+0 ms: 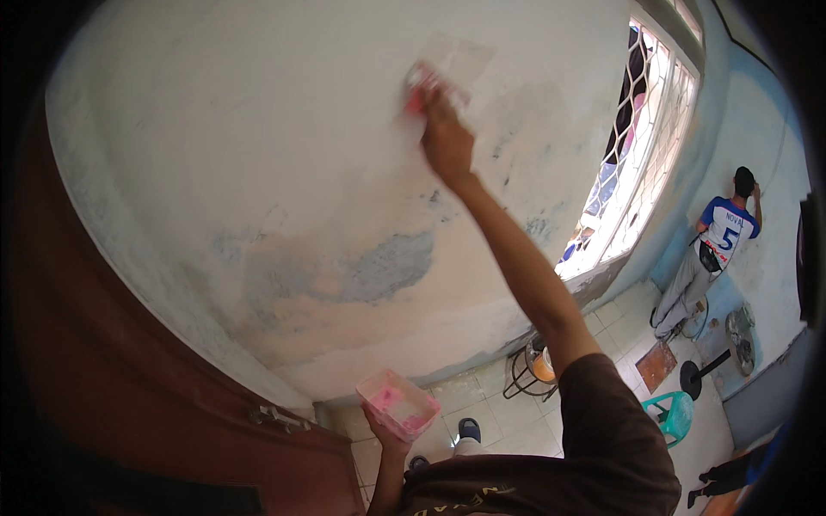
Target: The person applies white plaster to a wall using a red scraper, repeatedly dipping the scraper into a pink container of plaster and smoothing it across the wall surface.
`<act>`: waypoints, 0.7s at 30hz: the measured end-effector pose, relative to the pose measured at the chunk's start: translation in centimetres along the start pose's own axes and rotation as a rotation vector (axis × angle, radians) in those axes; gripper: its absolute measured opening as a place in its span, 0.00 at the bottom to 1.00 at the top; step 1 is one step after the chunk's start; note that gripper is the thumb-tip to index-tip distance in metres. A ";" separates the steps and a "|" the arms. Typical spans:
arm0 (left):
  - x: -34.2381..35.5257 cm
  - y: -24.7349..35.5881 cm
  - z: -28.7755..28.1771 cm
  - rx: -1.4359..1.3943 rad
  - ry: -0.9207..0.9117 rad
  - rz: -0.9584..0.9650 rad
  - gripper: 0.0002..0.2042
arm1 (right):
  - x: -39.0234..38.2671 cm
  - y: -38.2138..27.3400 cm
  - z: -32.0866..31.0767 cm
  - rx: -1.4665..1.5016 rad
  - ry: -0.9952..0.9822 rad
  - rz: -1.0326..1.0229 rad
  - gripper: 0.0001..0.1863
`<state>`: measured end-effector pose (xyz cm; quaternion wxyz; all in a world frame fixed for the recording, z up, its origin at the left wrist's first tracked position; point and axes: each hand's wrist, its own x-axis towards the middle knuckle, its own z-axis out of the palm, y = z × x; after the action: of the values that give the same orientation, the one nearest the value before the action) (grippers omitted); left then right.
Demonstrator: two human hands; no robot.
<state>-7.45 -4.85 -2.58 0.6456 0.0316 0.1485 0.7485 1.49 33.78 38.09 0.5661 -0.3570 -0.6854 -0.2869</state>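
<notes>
High up, my right hand (449,144) is closed round a red flat spreader (423,86), pressed to or very near the wall (215,112); motion blurs its edges. A damp-looking beige patch (469,58) lies just beside the spreader. Low at my left side, my left hand (387,437) grips a pink plastic tub (375,387) by its side and underneath. Pink and whitish smears coat the tub's inside. Below my raised arm, the wall has a rough grey bare patch (391,267) and several dark spots.
A brown door (172,387) with a metal handle stands at left. To the right is a grilled window (637,146). A round-topped stool (525,370) stands by the wall, a green plastic stool (671,417) behind me. Another person (727,228) works at the far right wall.
</notes>
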 end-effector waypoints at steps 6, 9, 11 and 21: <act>0.2 -0.8 0.0 0.125 0.026 -0.004 0.32 | -8.9 -2.3 -3.7 0.307 -0.258 -0.214 0.32; 0.4 -1.4 1.8 0.220 0.070 0.053 0.33 | -3.9 4.7 -6.6 0.108 -0.213 0.201 0.22; -0.1 -1.0 4.5 0.329 0.043 0.157 0.34 | 2.1 8.4 -8.6 0.064 0.221 0.339 0.18; 4.9 -3.1 -2.2 0.055 -0.076 -0.030 0.35 | -6.3 -8.6 -3.4 0.292 -0.604 -0.210 0.32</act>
<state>-5.84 -0.04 -6.17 0.6607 0.0756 0.1448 0.7327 -2.87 25.07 32.70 0.3503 -0.2688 -0.8887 -0.1238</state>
